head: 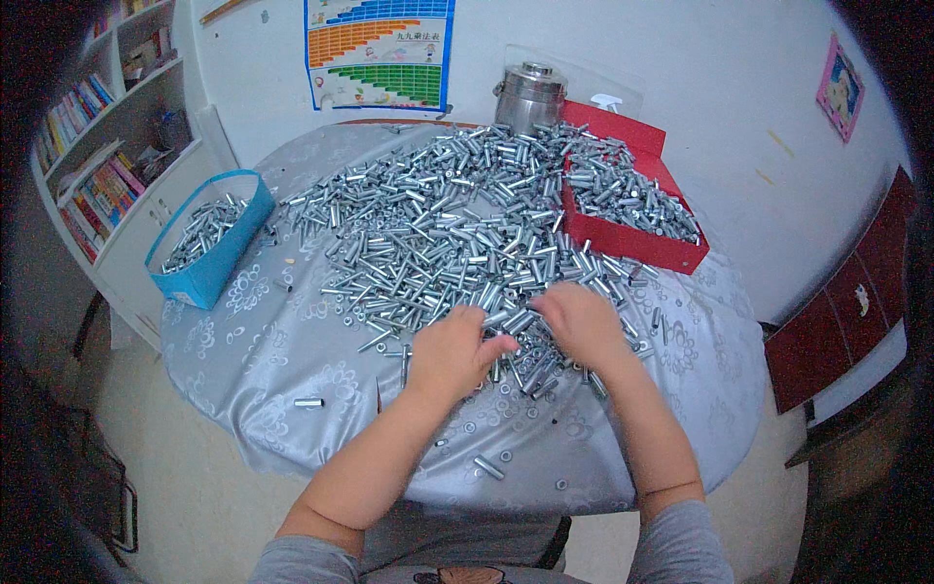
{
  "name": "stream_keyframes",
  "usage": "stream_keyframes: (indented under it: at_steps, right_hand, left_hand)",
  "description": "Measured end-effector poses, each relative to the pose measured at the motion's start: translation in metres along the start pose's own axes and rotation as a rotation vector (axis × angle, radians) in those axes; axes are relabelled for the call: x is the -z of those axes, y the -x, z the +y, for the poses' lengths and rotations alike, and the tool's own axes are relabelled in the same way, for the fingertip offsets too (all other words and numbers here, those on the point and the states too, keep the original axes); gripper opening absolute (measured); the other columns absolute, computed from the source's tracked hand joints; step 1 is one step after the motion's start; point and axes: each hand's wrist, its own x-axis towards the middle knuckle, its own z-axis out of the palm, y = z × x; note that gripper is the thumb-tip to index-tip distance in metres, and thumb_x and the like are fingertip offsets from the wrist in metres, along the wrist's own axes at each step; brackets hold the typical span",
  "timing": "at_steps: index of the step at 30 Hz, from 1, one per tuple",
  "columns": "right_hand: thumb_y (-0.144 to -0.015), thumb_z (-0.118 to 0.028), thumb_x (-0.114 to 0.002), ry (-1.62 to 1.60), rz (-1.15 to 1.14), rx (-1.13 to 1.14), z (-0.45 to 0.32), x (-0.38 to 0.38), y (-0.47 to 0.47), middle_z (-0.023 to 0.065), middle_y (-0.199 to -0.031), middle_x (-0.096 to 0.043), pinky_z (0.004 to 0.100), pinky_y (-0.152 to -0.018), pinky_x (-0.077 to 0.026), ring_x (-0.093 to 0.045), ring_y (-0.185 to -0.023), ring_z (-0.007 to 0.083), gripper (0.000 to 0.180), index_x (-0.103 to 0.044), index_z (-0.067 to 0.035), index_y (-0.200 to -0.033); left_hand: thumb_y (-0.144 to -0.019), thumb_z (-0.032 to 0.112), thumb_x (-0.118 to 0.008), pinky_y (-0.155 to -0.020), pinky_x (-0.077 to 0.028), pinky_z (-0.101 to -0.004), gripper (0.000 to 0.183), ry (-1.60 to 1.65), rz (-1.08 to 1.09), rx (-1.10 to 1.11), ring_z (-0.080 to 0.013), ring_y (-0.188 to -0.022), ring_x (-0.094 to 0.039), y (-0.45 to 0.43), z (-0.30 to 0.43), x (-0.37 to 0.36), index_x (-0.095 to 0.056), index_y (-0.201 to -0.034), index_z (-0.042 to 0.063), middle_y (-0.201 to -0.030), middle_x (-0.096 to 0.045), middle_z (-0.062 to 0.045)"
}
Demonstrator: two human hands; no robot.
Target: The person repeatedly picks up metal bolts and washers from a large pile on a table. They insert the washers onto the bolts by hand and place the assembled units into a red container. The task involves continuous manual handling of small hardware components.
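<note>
A wide heap of small shiny metal sleeves and rods (430, 255) covers the middle of the round table. My left hand (452, 350) is at the near edge of the heap, thumb spread to the right. Its fingertips are hidden behind the hand, among the sleeves. Across a narrow gap, my right hand (584, 325) reaches into the same heap with curled, slightly blurred fingers. Whether either hand grips a piece cannot be made out. Between and below the hands lie more sleeves and several small nuts or washers (505, 390).
A light-blue fabric bin (232, 261) holding metal parts stands at the left. An open red box (635, 252), also filled, sits at the back right beside a steel canister (531, 95). Single sleeves (489, 467) lie on the grey patterned tablecloth (241, 379). A bookshelf (139, 95) stands left.
</note>
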Motion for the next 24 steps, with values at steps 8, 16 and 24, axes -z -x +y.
stream_keyframes:
  at_steps: [8,16,24]
  right_hand:
    - [-0.075,-0.023,-0.060,-0.155,0.037,0.336,-0.011,-0.008,0.007,0.0138,-0.091,-0.055,0.0383,-0.069,-0.046,-0.055,-0.081,0.0289,0.049,-0.043,-0.003,-0.116]
    - [-0.072,-0.015,-0.054,0.120,0.203,0.618,-0.026,-0.004,0.004,0.0063,-0.082,-0.056,0.0324,-0.061,-0.045,-0.056,-0.073,0.0225,0.034,-0.053,-0.009,-0.106]
    - [-0.072,-0.016,-0.050,0.131,0.175,0.550,-0.022,-0.015,0.005,0.0068,-0.076,-0.054,0.0340,-0.065,-0.045,-0.054,-0.075,0.0232,0.020,-0.054,-0.007,-0.089]
  left_hand:
    - [-0.072,0.065,-0.042,-0.058,-0.044,-0.0436,0.065,0.043,0.016,0.030,-0.0356,-0.070,-0.056,0.001,0.009,0.000,-0.046,-0.083,0.001,-0.080,-0.052,-0.017]
    - [-0.069,0.062,-0.049,-0.061,-0.044,-0.0418,0.064,0.026,-0.047,-0.081,-0.0340,-0.072,-0.056,0.004,0.010,-0.004,-0.053,-0.086,0.001,-0.081,-0.053,-0.016]
    - [-0.066,0.068,-0.043,-0.061,-0.043,-0.0408,0.068,0.006,0.052,-0.055,-0.0324,-0.070,-0.055,-0.001,0.003,-0.001,-0.055,-0.075,0.002,-0.076,-0.053,-0.014]
